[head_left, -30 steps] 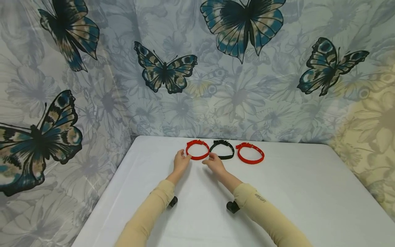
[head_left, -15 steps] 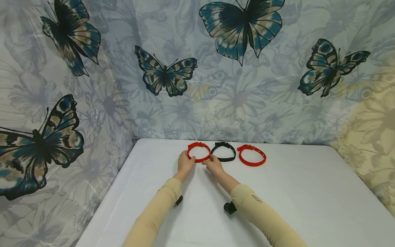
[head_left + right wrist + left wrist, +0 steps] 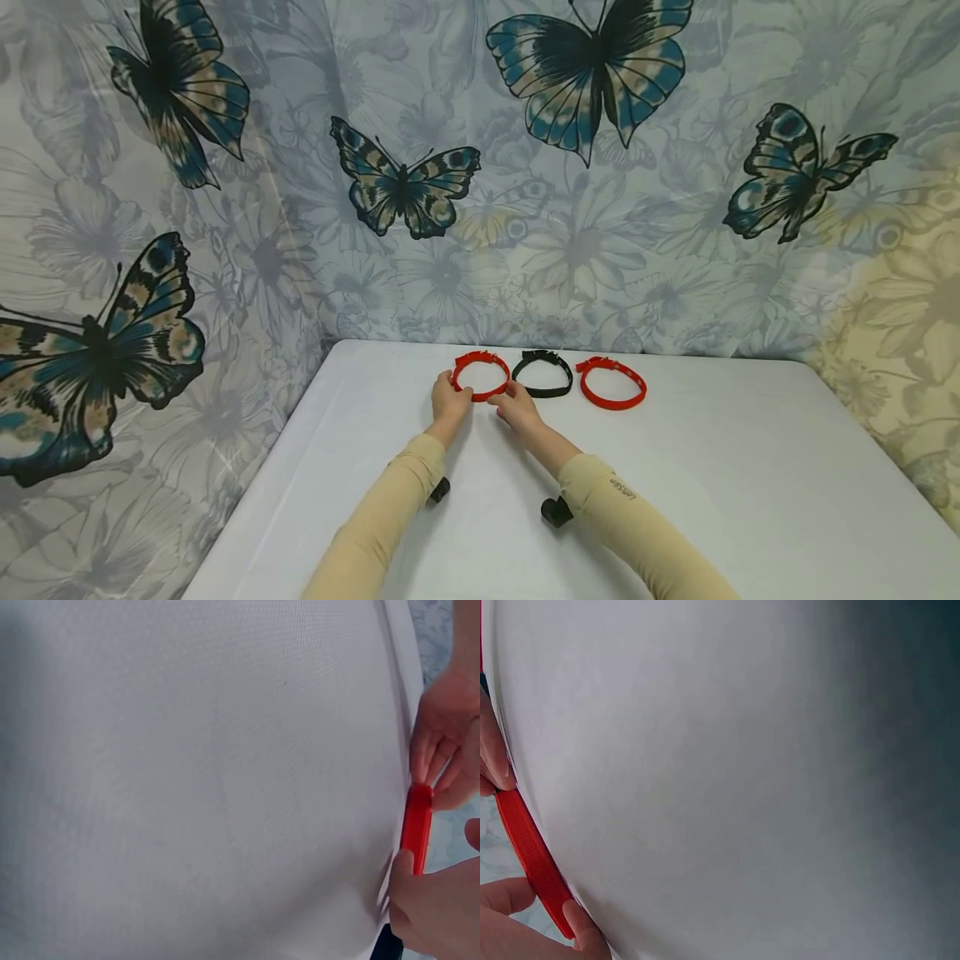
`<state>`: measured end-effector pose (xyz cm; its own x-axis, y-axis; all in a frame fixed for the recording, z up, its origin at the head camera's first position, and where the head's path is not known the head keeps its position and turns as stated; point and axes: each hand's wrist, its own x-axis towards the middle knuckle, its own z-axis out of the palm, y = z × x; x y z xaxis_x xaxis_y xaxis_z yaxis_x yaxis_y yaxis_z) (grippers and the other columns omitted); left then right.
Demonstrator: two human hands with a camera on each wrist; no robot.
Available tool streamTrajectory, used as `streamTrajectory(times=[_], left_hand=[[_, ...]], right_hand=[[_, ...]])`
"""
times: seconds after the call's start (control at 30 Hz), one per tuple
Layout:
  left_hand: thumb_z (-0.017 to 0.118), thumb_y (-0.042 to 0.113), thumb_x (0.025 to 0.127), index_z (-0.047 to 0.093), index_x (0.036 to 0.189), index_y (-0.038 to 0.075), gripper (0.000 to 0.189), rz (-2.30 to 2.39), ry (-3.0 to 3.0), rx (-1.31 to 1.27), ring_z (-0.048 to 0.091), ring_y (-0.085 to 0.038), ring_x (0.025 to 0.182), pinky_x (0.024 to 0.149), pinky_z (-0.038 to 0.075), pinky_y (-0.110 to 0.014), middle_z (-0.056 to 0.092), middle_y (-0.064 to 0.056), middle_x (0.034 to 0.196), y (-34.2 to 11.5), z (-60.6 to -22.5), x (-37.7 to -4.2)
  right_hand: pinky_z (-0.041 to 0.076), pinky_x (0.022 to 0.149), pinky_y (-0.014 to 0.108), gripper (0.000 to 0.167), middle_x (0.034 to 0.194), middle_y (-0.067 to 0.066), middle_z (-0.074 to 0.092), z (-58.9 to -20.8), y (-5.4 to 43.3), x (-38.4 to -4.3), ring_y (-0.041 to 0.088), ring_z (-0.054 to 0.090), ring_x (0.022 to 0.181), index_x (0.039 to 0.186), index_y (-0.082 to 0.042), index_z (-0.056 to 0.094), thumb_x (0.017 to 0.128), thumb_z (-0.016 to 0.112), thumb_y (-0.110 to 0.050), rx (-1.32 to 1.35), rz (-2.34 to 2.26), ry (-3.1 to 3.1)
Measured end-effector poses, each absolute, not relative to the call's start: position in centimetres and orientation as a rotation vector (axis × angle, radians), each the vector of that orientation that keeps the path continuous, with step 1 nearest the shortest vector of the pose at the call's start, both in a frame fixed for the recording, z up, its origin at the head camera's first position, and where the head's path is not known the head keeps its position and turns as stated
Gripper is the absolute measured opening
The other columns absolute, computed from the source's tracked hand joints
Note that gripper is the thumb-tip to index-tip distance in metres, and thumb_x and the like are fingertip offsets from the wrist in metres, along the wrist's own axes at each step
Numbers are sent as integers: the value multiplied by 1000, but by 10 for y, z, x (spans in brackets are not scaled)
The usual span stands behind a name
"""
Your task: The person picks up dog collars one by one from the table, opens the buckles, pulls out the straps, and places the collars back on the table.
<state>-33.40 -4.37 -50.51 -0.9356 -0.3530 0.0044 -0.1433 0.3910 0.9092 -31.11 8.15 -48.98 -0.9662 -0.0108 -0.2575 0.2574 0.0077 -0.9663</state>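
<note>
In the head view, a red buckled collar [image 3: 482,398] lies as a ring near the table's back edge. My left hand [image 3: 452,402] grips its left side; in the left wrist view, thumb and a finger lie on either face of the red band [image 3: 536,855]. My right hand [image 3: 519,408] pinches the near right side of the same collar, its thumb on the band [image 3: 417,825] in the right wrist view. Just right of it lies a black collar [image 3: 544,392], and beyond that a second red collar [image 3: 613,405]. Both have their buckles toward the wall.
A white-covered table [image 3: 712,483] stretches out under both forearms. Behind and to the left hangs a butterfly-printed cloth [image 3: 585,267]. Small black wrist cameras [image 3: 557,511] hang beneath the beige sleeves.
My left hand has moved slightly right and closed onto the left red collar. My right hand has shifted a little left along it. The other two collars stay put; the head view tilted slightly.
</note>
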Motion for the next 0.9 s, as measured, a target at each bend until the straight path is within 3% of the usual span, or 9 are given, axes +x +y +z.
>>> streamTrajectory(times=[0.37, 0.6, 0.9], left_hand=[[65, -1, 81, 50, 133, -7, 54, -1737, -2317, 532, 54, -33, 111, 94, 49, -40, 56, -23, 121, -48, -494, -318], [63, -3, 75, 52, 132, -6, 58, -1910, -2184, 593, 52, -29, 104, 81, 52, -30, 52, -20, 116, -52, -496, -314], [62, -3, 76, 40, 141, -2, 68, -2244, -1983, 636, 55, -20, 82, 67, 50, -22, 49, -19, 118, -52, -494, -297]], right_hand=[[45, 100, 41, 65, 142, 28, 40, -488, 79, -304, 33, 48, 123, 147, 8, 28, 91, 59, -3, 302, -2122, 2051], [48, 97, 40, 58, 138, 28, 44, -490, 81, -299, 33, 52, 117, 144, 8, 33, 92, 56, -1, 315, -2197, 1986], [52, 93, 39, 54, 129, 26, 46, -495, 84, -290, 36, 52, 119, 143, 9, 33, 94, 54, 0, 319, -2292, 1866]])
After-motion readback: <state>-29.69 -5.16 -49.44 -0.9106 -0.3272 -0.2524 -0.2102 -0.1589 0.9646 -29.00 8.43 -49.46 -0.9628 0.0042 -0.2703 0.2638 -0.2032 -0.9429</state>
